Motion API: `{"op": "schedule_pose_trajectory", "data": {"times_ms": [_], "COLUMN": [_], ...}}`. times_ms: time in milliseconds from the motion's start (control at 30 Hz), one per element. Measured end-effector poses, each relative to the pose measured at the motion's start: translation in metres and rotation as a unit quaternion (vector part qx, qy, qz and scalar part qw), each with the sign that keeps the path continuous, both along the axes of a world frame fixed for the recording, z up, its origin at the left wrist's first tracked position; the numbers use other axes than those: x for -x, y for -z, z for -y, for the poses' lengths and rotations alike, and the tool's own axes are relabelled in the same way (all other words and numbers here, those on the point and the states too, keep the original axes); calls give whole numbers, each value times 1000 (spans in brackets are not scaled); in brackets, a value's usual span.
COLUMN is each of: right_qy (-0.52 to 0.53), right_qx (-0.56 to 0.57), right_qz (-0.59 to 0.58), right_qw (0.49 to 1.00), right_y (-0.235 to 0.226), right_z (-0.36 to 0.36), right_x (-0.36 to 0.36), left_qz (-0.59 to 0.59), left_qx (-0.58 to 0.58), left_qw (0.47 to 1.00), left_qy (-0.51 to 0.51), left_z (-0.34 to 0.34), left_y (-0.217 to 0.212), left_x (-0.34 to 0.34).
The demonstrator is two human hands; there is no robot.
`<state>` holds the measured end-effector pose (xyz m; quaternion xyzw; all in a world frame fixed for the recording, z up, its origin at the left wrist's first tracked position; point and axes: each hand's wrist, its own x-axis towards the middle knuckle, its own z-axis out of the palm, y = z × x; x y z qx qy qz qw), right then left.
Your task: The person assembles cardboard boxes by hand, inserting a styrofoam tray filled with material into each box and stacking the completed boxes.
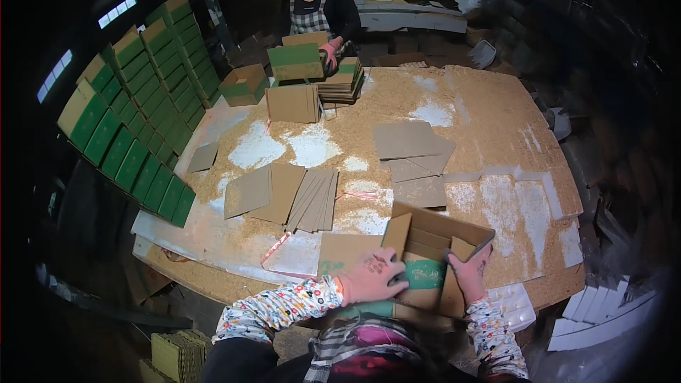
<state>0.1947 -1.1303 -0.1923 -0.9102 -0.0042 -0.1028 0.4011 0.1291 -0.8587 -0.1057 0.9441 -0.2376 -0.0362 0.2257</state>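
An open cardboard box (433, 230), brown inside with a green panel, is tilted at the table's near edge between my hands. My right hand (469, 274), in a pink glove, grips its right wall with the thumb over the edge. My left hand (372, 276), gloved alike, has its fingers bent around the box's left side; the fingertips are partly hidden. Under and beside my left hand lies a flat brown cardboard piece (347, 247) with a green patch. Past the box lie loose grey-brown cardboard sheets (411, 140), and further left more sheets (312, 198) are fanned out.
Tall stacks of green and brown boxes (152, 71) line the table's left side. Across the table (496, 128), a co-worker (319, 14) in pink gloves handles a green box (296, 62) beside stacked cardboard (340, 81). White trays (512, 305) sit near my right forearm.
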Motion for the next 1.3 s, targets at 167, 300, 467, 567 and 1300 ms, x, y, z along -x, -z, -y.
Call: {"op": "schedule_pose_trajectory", "data": {"times_ms": [167, 300, 467, 567, 1300], "right_qy": [-14, -359, -334, -399, -231], "right_qx": [204, -115, 220, 323, -566], "right_qz": [-39, -283, 56, 70, -318], "right_qw": [978, 882, 915, 855, 724], "right_y": [8, -54, -96, -56, 44], "right_z": [0, 49, 30, -8, 105], "right_x": [-33, -93, -100, 9, -145], "left_qz": [-278, 47, 68, -107, -69], "left_qx": [-18, -8, 149, 319, 161], "left_qw": [940, 970, 936, 844, 920], "left_qy": [196, -240, -313, -418, -351], "left_z": [3, -11, -10, -24, -30], "left_y": [18, 33, 95, 113, 95], "left_x": [39, 5, -7, -13, -102]}}
